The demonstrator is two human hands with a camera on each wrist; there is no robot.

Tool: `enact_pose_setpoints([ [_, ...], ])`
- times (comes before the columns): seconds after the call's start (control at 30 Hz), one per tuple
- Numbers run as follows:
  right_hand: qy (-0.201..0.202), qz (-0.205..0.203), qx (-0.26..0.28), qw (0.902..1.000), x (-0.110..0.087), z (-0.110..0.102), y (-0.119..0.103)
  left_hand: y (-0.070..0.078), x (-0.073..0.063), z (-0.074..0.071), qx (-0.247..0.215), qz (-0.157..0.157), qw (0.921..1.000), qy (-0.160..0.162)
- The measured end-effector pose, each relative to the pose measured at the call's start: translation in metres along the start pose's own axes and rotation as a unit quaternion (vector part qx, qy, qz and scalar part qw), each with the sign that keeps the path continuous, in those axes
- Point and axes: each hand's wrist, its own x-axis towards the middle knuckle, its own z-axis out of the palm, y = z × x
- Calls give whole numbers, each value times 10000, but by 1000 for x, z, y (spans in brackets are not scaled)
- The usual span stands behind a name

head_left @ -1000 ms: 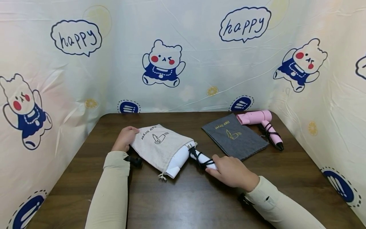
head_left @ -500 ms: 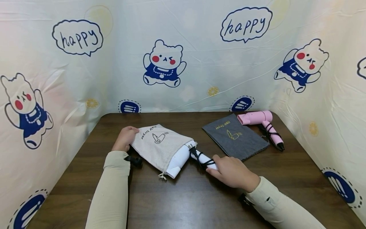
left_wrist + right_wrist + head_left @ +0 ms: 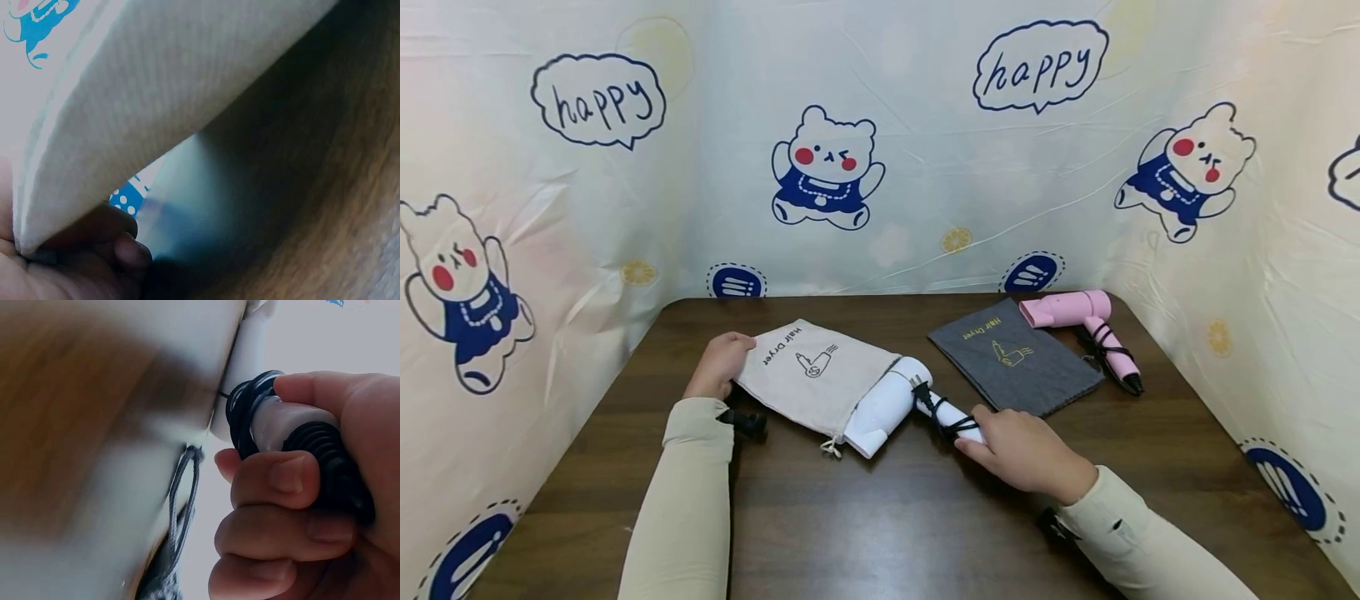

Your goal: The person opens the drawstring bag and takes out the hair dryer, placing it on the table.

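Observation:
A white hair dryer (image 3: 886,410) lies partly inside a pale cloth drawstring bag (image 3: 820,375) printed with "Hair Dryer". Its barrel sticks out of the bag's mouth, and a black cord is wound round its handle. My right hand (image 3: 1026,450) grips the end of that handle; in the right wrist view the fingers (image 3: 275,481) curl round it below the wound cord (image 3: 247,412). At the bag's far left corner, my left hand (image 3: 721,367) pinches the cloth. The left wrist view shows the corner of the bag (image 3: 125,119) held between thumb and fingers.
A grey drawstring bag (image 3: 1015,358) with gold "Hair Dryer" print lies flat at the back right of the brown table (image 3: 850,533). Beside it rests a pink hair dryer (image 3: 1067,308) with its cord wrapped round the handle. A patterned curtain (image 3: 925,167) surrounds the table.
The white hair dryer has slid right, and more of its barrel shows outside the bag. My right hand has moved right with the handle; my left hand and the bag have shifted slightly left.

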Motion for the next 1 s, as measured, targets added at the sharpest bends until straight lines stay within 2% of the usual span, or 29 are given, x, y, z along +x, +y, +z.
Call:
enact_pose_setpoints([
  [0.13,-2,33,-28,10000,0,0,6,-1,1,-2,129,139,9998,-43],
  [0.33,-34,95,0,9999,0,-1,10,1,-2,1,211,61,9997,-54],
  [0.63,-150,439,350,9983,-4,-6,19,2,-2,-2,405,202,9988,-182],
  [0.8,-75,560,485,9972,-5,-7,25,3,-6,-2,524,327,9978,-229],
  [0.9,4,614,527,9967,-4,-7,27,4,-8,-3,887,505,9944,-276],
  [1.0,87,589,624,9963,-2,-8,28,3,-9,-5,1391,679,9876,-277],
])
